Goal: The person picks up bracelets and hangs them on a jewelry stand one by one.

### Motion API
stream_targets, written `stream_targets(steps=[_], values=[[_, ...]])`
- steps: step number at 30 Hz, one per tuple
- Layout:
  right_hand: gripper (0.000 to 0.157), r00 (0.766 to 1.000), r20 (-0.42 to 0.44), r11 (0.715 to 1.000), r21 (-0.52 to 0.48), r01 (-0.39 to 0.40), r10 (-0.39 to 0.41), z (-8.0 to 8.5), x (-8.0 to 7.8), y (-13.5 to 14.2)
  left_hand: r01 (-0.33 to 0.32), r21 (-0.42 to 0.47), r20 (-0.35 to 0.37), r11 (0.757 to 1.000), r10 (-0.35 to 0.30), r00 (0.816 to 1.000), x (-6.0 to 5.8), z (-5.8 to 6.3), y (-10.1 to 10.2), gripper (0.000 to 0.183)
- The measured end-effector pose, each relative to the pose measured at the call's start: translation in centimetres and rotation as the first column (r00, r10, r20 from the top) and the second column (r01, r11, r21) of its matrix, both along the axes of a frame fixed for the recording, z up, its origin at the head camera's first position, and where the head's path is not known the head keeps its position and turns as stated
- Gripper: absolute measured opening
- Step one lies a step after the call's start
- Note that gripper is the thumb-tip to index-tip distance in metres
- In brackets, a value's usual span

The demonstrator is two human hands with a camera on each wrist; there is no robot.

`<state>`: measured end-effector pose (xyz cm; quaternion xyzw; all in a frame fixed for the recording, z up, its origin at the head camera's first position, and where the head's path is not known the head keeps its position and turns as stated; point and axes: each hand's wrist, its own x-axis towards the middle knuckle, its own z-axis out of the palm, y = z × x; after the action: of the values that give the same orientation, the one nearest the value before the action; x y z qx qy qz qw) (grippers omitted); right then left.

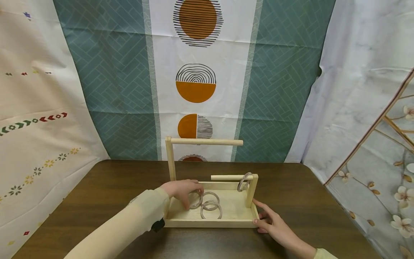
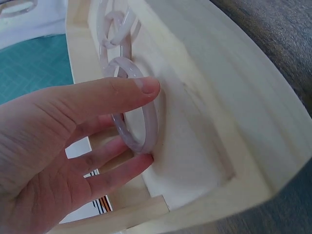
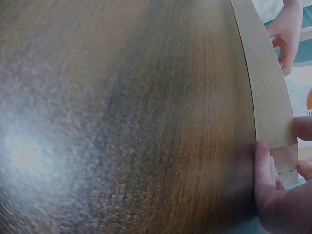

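Note:
A shallow wooden tray (image 1: 210, 223) carries a tall post with a long dowel (image 1: 207, 142) at its left and a shorter post with a short dowel (image 1: 226, 177) at its right. My left hand (image 1: 182, 190) reaches into the tray's left end. Its thumb lies across a pale mauve ring (image 2: 152, 124), and its fingers curl behind the ring's other side. Two more rings overlap in the middle, a rear ring (image 1: 217, 195) and a front ring (image 1: 221, 212). Another ring (image 1: 240, 185) hangs on the short dowel. My right hand (image 1: 271, 223) grips the tray's right front corner.
The tray stands on a dark brown wooden table (image 1: 129, 208). A patterned cloth (image 1: 113, 90) hangs behind the table, with light cloths at both sides. A small black device (image 1: 158, 225) is strapped at the left wrist.

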<state>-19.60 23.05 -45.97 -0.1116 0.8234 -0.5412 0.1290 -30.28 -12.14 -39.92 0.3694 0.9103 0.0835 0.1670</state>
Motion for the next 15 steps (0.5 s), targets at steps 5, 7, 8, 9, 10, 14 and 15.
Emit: stream_targets(steps=[5, 7, 8, 9, 10, 14, 15], values=[[0.072, 1.0, 0.001, 1.0, 0.0, 0.003, -0.003, 0.02, -0.04, -0.03, 0.011, 0.007, -0.018, 1.0, -0.01, 1.0, 0.06, 0.03, 0.01, 0.059], [0.072, 1.0, 0.003, 1.0, -0.002, 0.002, -0.002, 0.06, -0.02, -0.03, 0.018, 0.012, -0.023, 1.0, -0.018, 1.0, 0.09, 0.0, 0.01, 0.059], [0.072, 1.0, 0.004, 1.0, -0.003, 0.0, 0.0, 0.07, -0.02, -0.04, 0.021, 0.013, -0.026, 1.0, -0.02, 0.999, 0.11, -0.01, 0.01, 0.059], [0.072, 1.0, 0.007, 1.0, -0.004, -0.002, 0.002, 0.09, -0.02, -0.04, 0.021, 0.013, -0.03, 1.0, -0.02, 0.999, 0.13, -0.03, -0.01, 0.059], [0.072, 1.0, 0.009, 1.0, -0.006, -0.003, 0.004, 0.1, -0.02, -0.05, 0.023, 0.014, -0.032, 1.0, -0.023, 0.999, 0.15, -0.04, -0.03, 0.059], [0.073, 1.0, 0.016, 1.0, -0.008, -0.008, 0.008, 0.11, -0.03, -0.05, 0.02, 0.016, -0.028, 1.0, -0.019, 0.999, 0.2, -0.11, -0.08, 0.059], [0.073, 1.0, 0.016, 1.0, -0.007, -0.008, 0.008, 0.11, -0.03, -0.05, 0.016, 0.021, -0.022, 1.0, -0.016, 1.0, 0.2, -0.15, -0.09, 0.059]])
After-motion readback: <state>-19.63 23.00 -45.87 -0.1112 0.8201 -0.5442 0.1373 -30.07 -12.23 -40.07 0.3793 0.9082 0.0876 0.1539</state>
